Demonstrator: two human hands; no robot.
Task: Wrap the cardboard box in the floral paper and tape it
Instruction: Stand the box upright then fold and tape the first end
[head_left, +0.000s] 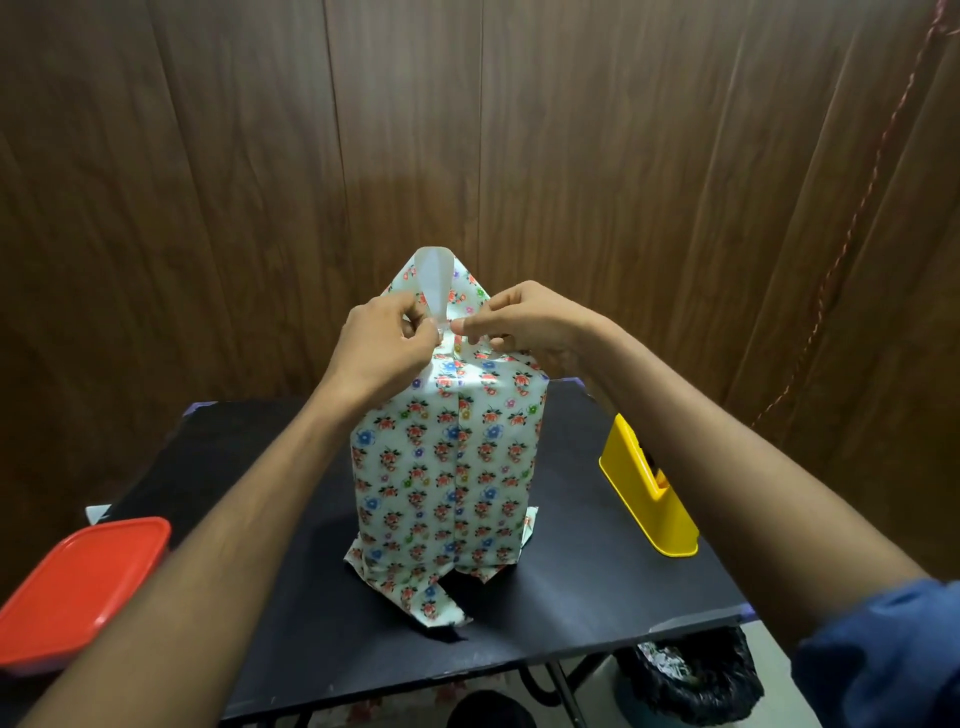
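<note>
Wood panelling backs a black table (571, 587) where the floral paper (447, 457) sheathes the upright box. Left hand (384, 343) and right hand (524, 322) both pinch a tape strip (434, 283) at the folded top flap, apparently to seal it.

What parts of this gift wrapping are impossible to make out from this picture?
Head view only:
- The cardboard box: fully covered by the floral paper.
- What the left hand and right hand pinch at the top: too small and hidden by fingertips.
- The tape roll inside the yellow dispenser: hidden by its wall.
- The red lid: cut off by the left edge.
</note>
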